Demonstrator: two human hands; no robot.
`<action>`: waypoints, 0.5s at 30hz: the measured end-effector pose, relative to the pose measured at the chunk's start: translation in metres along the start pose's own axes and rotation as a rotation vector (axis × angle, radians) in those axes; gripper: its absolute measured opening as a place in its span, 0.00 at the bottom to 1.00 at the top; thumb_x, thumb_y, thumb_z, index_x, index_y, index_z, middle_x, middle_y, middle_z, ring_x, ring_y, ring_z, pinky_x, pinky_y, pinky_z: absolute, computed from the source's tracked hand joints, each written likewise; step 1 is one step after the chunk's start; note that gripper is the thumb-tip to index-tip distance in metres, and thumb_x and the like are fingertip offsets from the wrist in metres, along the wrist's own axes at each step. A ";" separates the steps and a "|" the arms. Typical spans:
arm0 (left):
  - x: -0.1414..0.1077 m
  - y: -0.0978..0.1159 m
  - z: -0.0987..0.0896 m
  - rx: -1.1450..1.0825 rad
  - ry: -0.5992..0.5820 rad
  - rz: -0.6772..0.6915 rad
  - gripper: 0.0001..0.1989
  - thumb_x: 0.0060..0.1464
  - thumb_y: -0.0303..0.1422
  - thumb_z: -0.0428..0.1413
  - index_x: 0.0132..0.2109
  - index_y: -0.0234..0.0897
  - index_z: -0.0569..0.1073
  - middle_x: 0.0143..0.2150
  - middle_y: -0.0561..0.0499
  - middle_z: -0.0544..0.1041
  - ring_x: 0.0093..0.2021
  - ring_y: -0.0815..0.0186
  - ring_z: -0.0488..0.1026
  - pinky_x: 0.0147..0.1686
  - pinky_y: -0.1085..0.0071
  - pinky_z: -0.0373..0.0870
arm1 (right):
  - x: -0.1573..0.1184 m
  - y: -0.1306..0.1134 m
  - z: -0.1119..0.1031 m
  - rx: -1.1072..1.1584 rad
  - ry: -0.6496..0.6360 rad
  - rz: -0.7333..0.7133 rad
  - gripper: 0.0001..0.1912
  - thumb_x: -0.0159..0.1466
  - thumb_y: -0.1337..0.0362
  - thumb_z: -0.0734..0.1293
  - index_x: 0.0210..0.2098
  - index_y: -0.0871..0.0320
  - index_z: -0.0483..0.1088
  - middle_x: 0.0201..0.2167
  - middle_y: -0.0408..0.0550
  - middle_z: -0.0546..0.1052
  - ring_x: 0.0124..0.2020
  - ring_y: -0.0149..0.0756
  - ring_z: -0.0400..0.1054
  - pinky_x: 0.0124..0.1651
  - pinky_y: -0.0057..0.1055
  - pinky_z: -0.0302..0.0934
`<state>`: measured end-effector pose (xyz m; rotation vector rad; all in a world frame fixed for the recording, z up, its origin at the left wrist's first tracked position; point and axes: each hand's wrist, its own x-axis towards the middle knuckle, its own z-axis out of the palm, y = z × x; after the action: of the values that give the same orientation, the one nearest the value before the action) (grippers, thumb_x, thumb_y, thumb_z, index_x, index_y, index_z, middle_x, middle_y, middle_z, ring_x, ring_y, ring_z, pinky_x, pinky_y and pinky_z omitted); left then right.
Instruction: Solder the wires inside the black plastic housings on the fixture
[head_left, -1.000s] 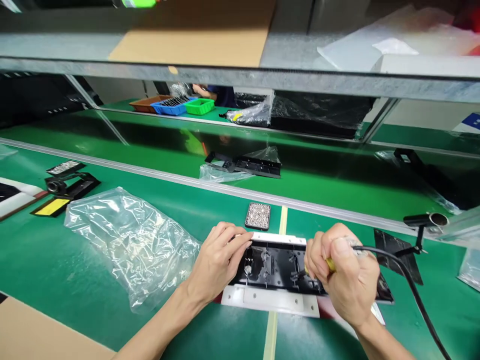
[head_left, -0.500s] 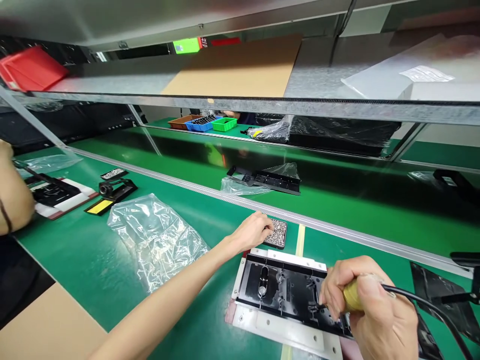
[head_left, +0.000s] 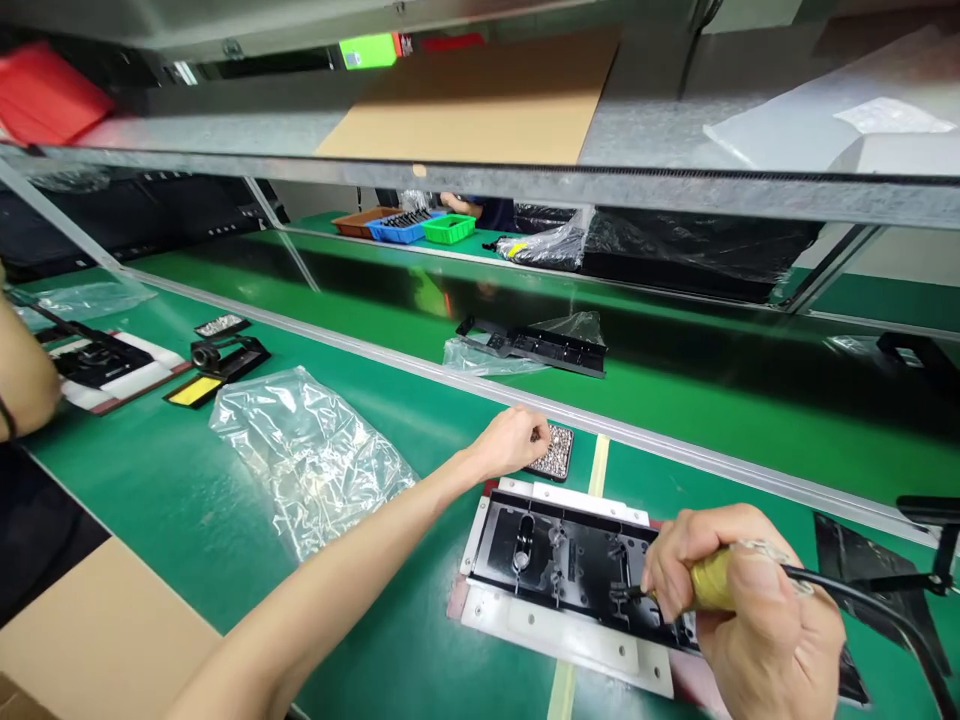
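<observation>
My left hand [head_left: 517,440] is at the left edge of a small black tray of silvery screws [head_left: 555,455]. Its fingertips are pinched together, and I cannot make out what is between them. My right hand [head_left: 757,600] is wrapped round the yellow grip of a corded electric screwdriver [head_left: 712,582], whose dark tip points left, low over a black plastic housing [head_left: 581,560]. I cannot tell whether the tip touches it. The housing lies in a white fixture [head_left: 555,625] with reddish corners, below the screw tray.
A crumpled clear plastic bag [head_left: 315,465] lies left of my forearm. Across the metal rail [head_left: 420,385], another black part [head_left: 547,345] rests on clear film. A co-worker's arm [head_left: 26,360] is at the far left. A metal shelf [head_left: 645,185] spans above, with cardboard [head_left: 480,100] on it.
The view has tipped slightly downward, so most things sit higher in the picture. My left hand stays by the screws; my right hand still grips the screwdriver over the housing.
</observation>
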<state>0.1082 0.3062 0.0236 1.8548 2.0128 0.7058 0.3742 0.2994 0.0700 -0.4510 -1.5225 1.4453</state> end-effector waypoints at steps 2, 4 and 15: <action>-0.006 0.012 -0.001 -0.095 0.007 -0.033 0.07 0.57 0.21 0.55 0.36 0.32 0.78 0.35 0.50 0.80 0.35 0.64 0.76 0.37 0.72 0.70 | 0.002 -0.006 -0.002 0.018 0.019 0.001 0.16 0.73 0.57 0.57 0.35 0.57 0.69 0.22 0.44 0.69 0.22 0.33 0.66 0.26 0.33 0.62; -0.014 0.028 0.000 -0.194 -0.016 -0.021 0.07 0.56 0.22 0.56 0.39 0.33 0.78 0.36 0.51 0.80 0.37 0.66 0.77 0.37 0.75 0.70 | 0.005 -0.012 -0.003 0.038 0.017 -0.008 0.15 0.73 0.57 0.58 0.35 0.56 0.70 0.21 0.42 0.69 0.21 0.33 0.66 0.25 0.33 0.63; -0.038 0.095 0.029 0.001 -0.188 0.513 0.06 0.66 0.25 0.56 0.40 0.33 0.78 0.35 0.48 0.77 0.39 0.60 0.70 0.42 0.68 0.66 | 0.016 -0.023 -0.003 0.030 0.019 -0.045 0.13 0.71 0.57 0.61 0.33 0.57 0.70 0.18 0.41 0.68 0.18 0.33 0.64 0.22 0.34 0.63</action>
<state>0.2073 0.2761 0.0477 2.3653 1.4298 0.6214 0.3764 0.3086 0.0968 -0.4086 -1.4856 1.4228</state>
